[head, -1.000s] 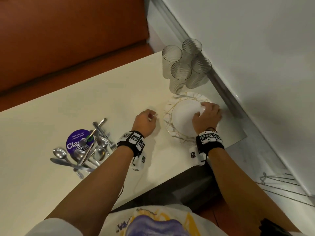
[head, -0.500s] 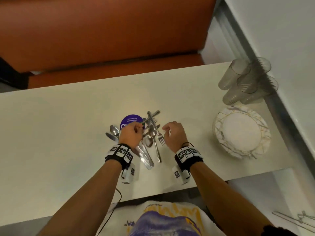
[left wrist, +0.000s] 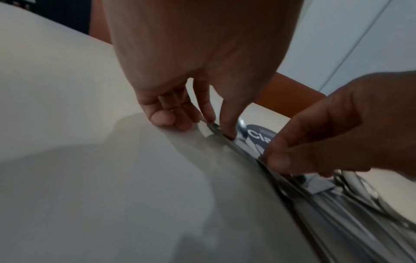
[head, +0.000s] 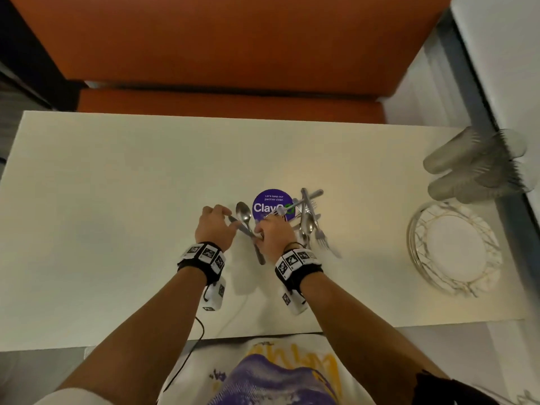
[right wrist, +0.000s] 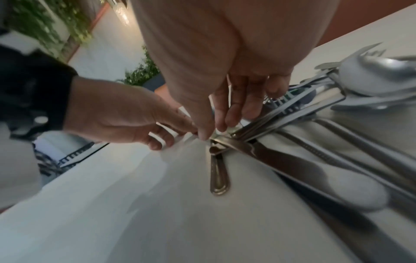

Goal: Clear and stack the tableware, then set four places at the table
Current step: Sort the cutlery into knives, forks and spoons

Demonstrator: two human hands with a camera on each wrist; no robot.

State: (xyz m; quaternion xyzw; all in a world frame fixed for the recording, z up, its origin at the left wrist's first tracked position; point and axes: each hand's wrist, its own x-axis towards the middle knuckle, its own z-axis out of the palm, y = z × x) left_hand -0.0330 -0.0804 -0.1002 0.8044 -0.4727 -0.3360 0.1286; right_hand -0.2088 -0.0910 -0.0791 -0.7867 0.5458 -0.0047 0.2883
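Note:
A loose pile of forks, spoons and knives lies mid-table, partly over a purple round sticker. My left hand pinches the tip end of a knife between thumb and forefinger, low over the table. My right hand is close beside it. Its thumb and forefinger pinch down where a spoon crosses that knife, and the spoon's handle sticks out towards me. A stack of white plates with gold lines sits at the right end, with several ribbed glasses behind it.
The pale table runs from the orange bench on the far side to my body. A wall and a metal rail close off the right edge, next to the glasses.
Both hands left the plate stack and went left to the cutlery pile. The left hand now pinches a knife and the right hand pinches at the spoon beside it.

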